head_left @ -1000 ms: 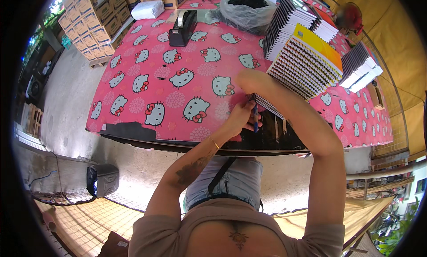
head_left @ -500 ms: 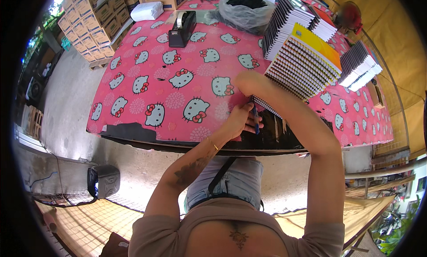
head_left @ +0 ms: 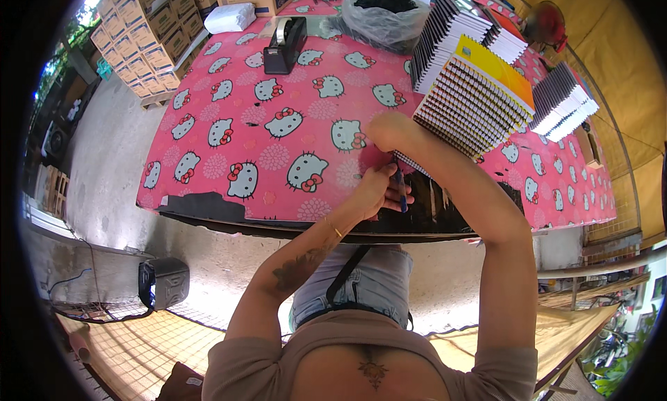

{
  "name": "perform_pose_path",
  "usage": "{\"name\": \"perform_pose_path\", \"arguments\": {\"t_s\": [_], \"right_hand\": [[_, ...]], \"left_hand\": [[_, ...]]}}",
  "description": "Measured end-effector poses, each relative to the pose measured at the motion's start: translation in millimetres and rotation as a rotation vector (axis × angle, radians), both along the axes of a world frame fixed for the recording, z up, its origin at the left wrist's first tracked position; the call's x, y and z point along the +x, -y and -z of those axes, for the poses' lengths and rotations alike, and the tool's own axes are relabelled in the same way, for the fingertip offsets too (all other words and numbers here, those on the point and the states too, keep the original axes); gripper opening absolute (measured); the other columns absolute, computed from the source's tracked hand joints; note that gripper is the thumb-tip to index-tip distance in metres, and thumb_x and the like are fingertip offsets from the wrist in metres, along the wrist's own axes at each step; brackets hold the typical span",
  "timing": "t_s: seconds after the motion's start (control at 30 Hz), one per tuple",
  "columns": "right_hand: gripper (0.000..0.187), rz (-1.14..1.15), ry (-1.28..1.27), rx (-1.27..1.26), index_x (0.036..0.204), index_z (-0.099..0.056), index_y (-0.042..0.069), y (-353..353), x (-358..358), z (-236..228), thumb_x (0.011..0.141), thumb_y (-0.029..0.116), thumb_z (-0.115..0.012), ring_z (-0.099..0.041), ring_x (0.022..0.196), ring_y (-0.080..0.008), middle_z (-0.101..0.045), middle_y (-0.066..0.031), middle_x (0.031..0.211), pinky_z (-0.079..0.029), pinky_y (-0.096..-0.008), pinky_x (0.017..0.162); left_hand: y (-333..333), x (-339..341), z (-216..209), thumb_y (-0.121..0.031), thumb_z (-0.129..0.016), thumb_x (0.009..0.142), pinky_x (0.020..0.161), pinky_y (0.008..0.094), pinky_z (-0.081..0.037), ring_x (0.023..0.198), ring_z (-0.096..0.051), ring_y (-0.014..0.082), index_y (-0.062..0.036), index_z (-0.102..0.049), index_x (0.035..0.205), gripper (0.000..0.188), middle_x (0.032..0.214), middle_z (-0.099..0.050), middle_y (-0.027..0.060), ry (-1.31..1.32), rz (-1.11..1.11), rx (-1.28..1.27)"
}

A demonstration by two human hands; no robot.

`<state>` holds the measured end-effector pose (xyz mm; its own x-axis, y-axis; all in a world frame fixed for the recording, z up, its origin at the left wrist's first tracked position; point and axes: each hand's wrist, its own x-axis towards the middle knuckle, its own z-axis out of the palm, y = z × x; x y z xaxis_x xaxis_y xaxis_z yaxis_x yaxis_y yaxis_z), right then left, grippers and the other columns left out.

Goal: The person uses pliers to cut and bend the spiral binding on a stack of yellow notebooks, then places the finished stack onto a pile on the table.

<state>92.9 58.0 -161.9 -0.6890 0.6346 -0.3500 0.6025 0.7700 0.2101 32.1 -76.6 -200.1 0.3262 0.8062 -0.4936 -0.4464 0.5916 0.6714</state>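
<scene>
Left hand [head_left: 386, 188] loosely curled round slim blue tool [head_left: 401, 193], near spiral notebooks [head_left: 471, 108]. Right hand [head_left: 388, 130] bent beside them, fingers hidden, can't tell its grip tbh.

Smooth plastic tape dispenser [head_left: 283, 52], glossy plastic-looking tablecloth [head_left: 240, 134] beneath it, crinkled translucent plastic bag [head_left: 379, 31] right of it, paper notebooks [head_left: 469, 109] with glossy cover [head_left: 501, 69] farther right of it, matt cardboard boxes [head_left: 148, 43] left of it
</scene>
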Motion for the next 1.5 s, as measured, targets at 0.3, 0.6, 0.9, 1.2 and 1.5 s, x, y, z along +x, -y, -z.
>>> {"name": "perform_pose_path", "arguments": {"t_s": [0.3,0.6,0.9,1.2,1.5], "right_hand": [[0.018,0.008,-0.023,0.003,0.088,-0.072,0.002,1.1,-1.5,-1.6,0.072,0.005,-0.064,-0.069,0.085,-0.0312,-0.07,-0.0169,0.09,-0.054,-0.0418,0.072],[0.02,0.024,-0.02,-0.072,0.093,-0.073,0.006,10.4,-6.7,-13.7,0.076,0.006,-0.063,-0.069,0.089,-0.0304,-0.07,-0.0144,0.093,-0.055,-0.0416,0.073],[0.019,0.025,-0.036,0.068,0.093,-0.073,0.005,0.5,-1.7,15.0,0.078,0.009,-0.062,-0.069,0.089,-0.0292,-0.071,-0.0127,0.095,-0.055,-0.0402,0.073],[0.017,-0.037,-0.163,0.041,0.091,-0.072,0.006,8.1,-2.4,26.3,0.078,0.01,-0.063,-0.068,0.088,-0.0315,-0.069,-0.0167,0.094,-0.054,-0.0415,0.072],[0.009,0.541,-1.674,-1.136,0.086,-0.06,0.003,-8.8,-79.2,12.3,0.081,0.008,-0.066,-0.064,0.076,-0.0207,-0.063,-0.0077,0.078,-0.053,-0.0361,0.07]], "left_hand": [[-15.0,-7.4,18.8,-0.033,-0.04,0.1,0.065,0.0478,-0.058,0.07,-0.065,0.0328,0.0014,-0.051,0.103,0.036,0.084,-0.06,0.0174,0.009,0.062,0.072],[-6.8,-12.4,0.7,-0.03,-0.038,0.101,0.072,0.0525,-0.058,0.083,-0.068,0.038,0.0022,-0.05,0.105,0.034,0.09,-0.063,0.0228,0.115,0.07,-0.054],[-19.9,-13.1,18.9,-0.032,-0.041,0.1,0.058,0.0396,-0.054,0.062,-0.062,0.0275,-0.0007,-0.053,0.104,0.033,0.08,-0.061,0.0145,0.073,0.105,-0.016],[20.6,-123.3,-19.1,-0.038,-0.051,0.095,0.07,0.0417,-0.056,0.082,-0.068,0.0313,-0.0032,-0.054,0.111,0.039,0.091,-0.066,0.0186,-0.144,0.121,0.078],[-9.8,-273.4,2.9,-0.034,-0.047,0.098,0.065,0.0362,-0.057,0.083,-0.069,0.0286,-0.0055,-0.056,0.106,0.031,0.095,-0.068,0.0161,-0.044,-0.538,0.251]]}}
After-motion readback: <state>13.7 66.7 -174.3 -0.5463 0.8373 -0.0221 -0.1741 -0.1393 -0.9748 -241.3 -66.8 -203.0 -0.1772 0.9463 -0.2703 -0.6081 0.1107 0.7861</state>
